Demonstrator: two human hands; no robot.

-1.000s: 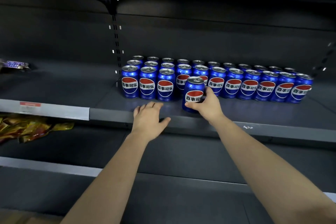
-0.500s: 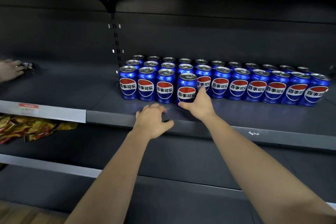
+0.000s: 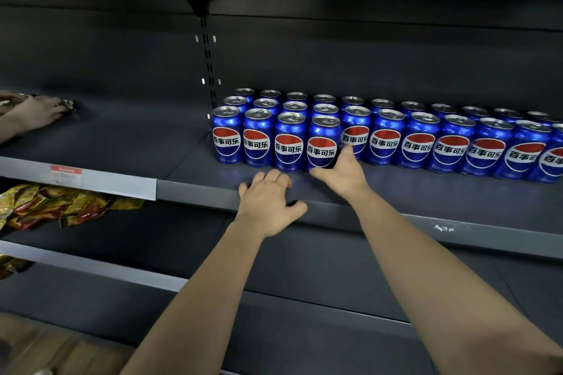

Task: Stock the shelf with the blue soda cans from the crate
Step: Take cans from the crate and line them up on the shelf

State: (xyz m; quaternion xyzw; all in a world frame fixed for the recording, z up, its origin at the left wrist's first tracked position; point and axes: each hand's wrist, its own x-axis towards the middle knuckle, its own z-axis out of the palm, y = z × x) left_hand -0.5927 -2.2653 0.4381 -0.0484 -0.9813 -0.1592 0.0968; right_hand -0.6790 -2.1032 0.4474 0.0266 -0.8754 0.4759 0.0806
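Blue cans [image 3: 322,143], red-white-blue emblems

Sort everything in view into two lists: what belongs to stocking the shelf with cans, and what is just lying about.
Belongs to the job: rows of blue soda cans; front can in the right hand; shelf; left hand resting on the shelf edge.
Just lying about: snack packets on the lower shelf; red price label; another person's hand at far left.

cans [image 3: 387,137] in rows on shelf [image 3: 195,189], snack packets [image 3: 61,207] below left
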